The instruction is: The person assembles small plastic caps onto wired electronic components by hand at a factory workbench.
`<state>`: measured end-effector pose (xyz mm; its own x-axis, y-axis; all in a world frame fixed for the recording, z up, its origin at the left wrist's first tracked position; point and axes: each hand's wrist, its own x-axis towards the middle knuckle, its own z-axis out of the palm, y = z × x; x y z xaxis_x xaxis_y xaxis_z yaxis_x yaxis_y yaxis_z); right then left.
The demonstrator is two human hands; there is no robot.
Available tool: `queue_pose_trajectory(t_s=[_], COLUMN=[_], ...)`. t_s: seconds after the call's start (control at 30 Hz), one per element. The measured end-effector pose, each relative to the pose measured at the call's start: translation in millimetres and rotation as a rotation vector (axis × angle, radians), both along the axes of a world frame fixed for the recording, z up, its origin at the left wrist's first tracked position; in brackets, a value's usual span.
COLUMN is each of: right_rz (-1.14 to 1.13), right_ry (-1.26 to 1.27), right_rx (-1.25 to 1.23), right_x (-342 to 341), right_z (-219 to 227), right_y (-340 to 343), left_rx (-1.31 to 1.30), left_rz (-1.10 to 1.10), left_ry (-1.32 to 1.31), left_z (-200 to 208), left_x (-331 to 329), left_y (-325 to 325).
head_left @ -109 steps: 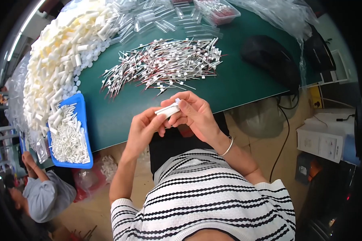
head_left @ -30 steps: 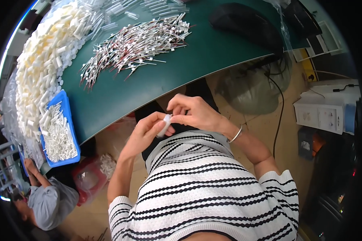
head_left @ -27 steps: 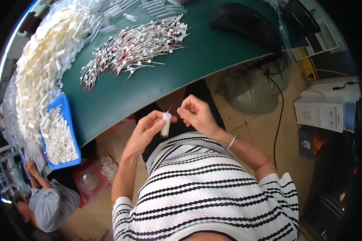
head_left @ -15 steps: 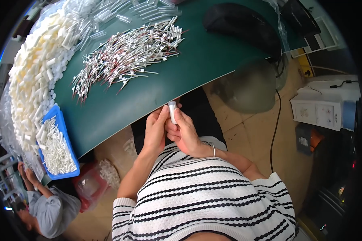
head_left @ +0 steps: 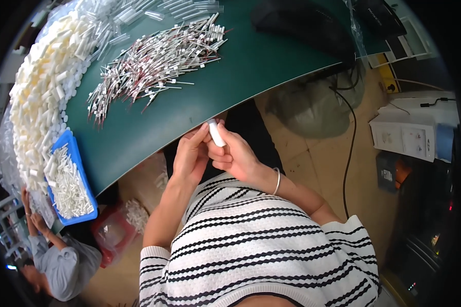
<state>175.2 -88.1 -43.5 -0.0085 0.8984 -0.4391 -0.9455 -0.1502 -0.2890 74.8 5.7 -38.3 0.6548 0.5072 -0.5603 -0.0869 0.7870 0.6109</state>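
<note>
A small white cylinder [head_left: 216,134], like a capped tube, is held upright and slightly tilted just in front of the table's edge. My left hand [head_left: 191,152] pinches its upper left side between thumb and fingers. Around its lower right side close the thumb and curled fingers of my right hand [head_left: 234,153], with a pale bangle on that wrist. Whether anything sits inside the cylinder cannot be made out. Farther off on the green table [head_left: 153,138] lies a heap of thin white sticks with red wires and small white connectors [head_left: 159,62].
A large pile of cream-white cylinders [head_left: 46,87] covers the table's left side, with clear tubes [head_left: 189,9] behind. A blue tray [head_left: 87,190] holds small white tubes. A black bag [head_left: 302,23] lies at the back right. Another person [head_left: 64,266] works at lower left.
Both my hands have shifted slightly left with the white cylinder, which now leans more to the left. More of its white side shows beside my right fingers.
</note>
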Motion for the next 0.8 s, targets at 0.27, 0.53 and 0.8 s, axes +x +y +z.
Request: queue_pose_trajectory(t_s=[0.27,0.53,0.8], right_rz=[-0.109,0.184,0.009], right_ry=[0.05,-0.54,-1.895], right_rx=[0.001,0.099,0.582], right_x=[-23,7,25], right_z=[1,-11,33], right_y=[4,2,-7], left_rx=[0.003,-0.01,0.023], left_rz=[-0.007,-0.041,-0.059], left_ry=[0.084,-0.003,-0.14], left_z=[9,4,30], left_x=[-10,-20,-44], left_y=[-6,3,-5])
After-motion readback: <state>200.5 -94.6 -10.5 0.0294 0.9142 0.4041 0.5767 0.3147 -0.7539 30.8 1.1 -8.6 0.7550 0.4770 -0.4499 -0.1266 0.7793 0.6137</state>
